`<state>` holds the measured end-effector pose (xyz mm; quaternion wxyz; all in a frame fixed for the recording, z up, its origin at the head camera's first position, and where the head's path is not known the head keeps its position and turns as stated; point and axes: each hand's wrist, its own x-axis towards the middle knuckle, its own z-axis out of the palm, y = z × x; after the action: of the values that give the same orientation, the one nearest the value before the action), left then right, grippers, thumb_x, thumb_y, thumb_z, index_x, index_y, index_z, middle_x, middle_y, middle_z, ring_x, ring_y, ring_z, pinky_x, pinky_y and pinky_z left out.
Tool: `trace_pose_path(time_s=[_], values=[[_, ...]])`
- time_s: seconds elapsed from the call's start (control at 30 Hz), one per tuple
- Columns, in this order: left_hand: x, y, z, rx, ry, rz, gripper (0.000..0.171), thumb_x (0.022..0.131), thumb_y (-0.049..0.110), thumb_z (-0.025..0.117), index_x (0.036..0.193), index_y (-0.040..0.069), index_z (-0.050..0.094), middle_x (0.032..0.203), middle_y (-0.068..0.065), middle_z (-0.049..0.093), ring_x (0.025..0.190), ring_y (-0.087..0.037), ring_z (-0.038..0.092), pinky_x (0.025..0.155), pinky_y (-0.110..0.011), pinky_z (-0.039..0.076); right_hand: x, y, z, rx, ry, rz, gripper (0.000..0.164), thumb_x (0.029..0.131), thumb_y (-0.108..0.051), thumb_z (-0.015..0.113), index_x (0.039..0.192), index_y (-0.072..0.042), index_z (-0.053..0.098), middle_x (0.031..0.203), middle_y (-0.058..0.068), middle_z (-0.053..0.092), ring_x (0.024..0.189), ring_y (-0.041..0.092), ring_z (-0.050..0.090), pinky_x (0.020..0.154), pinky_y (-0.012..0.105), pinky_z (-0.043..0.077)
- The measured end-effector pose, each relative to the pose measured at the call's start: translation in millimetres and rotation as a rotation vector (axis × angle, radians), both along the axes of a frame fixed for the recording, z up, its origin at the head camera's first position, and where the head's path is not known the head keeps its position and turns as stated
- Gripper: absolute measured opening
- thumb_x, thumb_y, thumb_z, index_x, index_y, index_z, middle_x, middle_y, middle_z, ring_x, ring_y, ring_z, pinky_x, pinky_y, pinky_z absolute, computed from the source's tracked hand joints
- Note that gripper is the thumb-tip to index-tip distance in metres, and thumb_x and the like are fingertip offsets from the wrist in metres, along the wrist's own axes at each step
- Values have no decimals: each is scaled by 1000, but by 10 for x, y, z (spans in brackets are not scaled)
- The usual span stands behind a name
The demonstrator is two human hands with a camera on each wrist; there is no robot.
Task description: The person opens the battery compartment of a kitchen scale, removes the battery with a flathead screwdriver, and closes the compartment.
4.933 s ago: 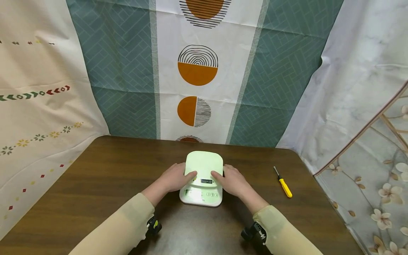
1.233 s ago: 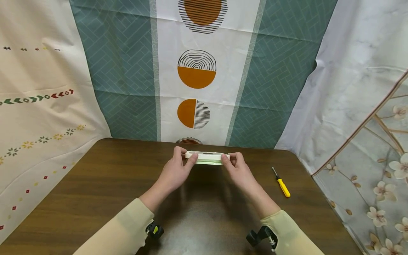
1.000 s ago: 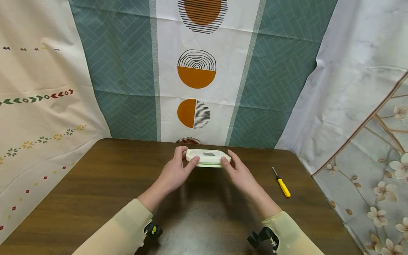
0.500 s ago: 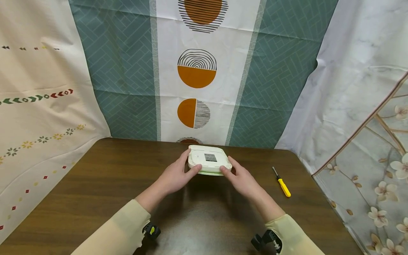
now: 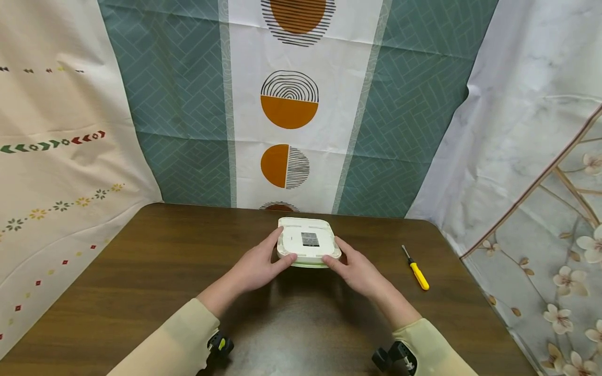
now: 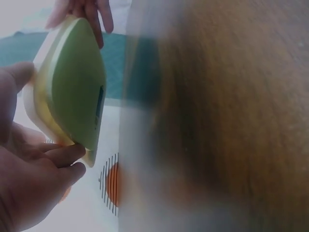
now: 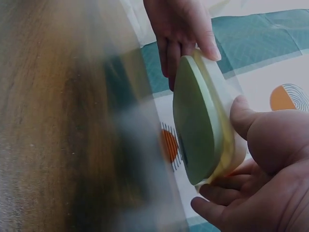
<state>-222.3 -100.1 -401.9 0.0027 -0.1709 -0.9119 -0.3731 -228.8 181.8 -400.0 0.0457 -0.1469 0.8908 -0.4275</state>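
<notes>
A white and pale green kitchen scale (image 5: 295,241) is held upside down over the table, its white underside with a grey label facing up in the head view. My left hand (image 5: 257,265) grips its left edge, thumb on the near corner. On the opposite edge my right hand (image 5: 358,270) holds it the same way. Both wrist views show the green weighing platform (image 6: 77,92) turned down towards the table, apart from it, with fingers curled under the body (image 7: 226,154). The display and buttons are hidden.
A yellow-handled screwdriver (image 5: 417,271) lies on the brown wooden table (image 5: 188,245), to the right of my right hand. Patterned cloths (image 5: 188,104) hang behind the table and along both sides.
The scale lay face up between my hands at first, then was lifted and flipped over. In the last second it has tilted, bringing its underside into fuller view, and come slightly nearer.
</notes>
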Motion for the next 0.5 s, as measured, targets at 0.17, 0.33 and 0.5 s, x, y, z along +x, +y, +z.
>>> trace_pose_path(time_s=[0.17, 0.33, 0.5], values=[[0, -27, -89, 9, -14, -13, 95, 108, 50, 70, 176, 4, 21, 174, -21, 37, 156, -40, 45, 123, -61, 41, 32, -13, -53, 20, -23, 6, 81, 108, -40, 74, 172, -5, 38, 156, 13, 61, 135, 28, 60, 116, 56, 44], [-1, -50, -176, 22, -20, -22, 95, 108, 49, 71, 176, 4, 22, 174, -22, 38, 156, -41, 45, 123, -60, 40, 57, -24, -87, 45, -34, 6, 80, 107, -41, 75, 171, -6, 40, 155, 13, 62, 135, 28, 61, 114, 57, 46], [12, -60, -243, 28, -17, -32, 94, 107, 48, 72, 175, 3, 24, 174, -22, 39, 156, -40, 44, 124, -60, 40, 69, -27, -113, 84, -48, -4, 82, 106, -44, 76, 170, -6, 42, 156, 13, 61, 136, 29, 61, 113, 58, 47]])
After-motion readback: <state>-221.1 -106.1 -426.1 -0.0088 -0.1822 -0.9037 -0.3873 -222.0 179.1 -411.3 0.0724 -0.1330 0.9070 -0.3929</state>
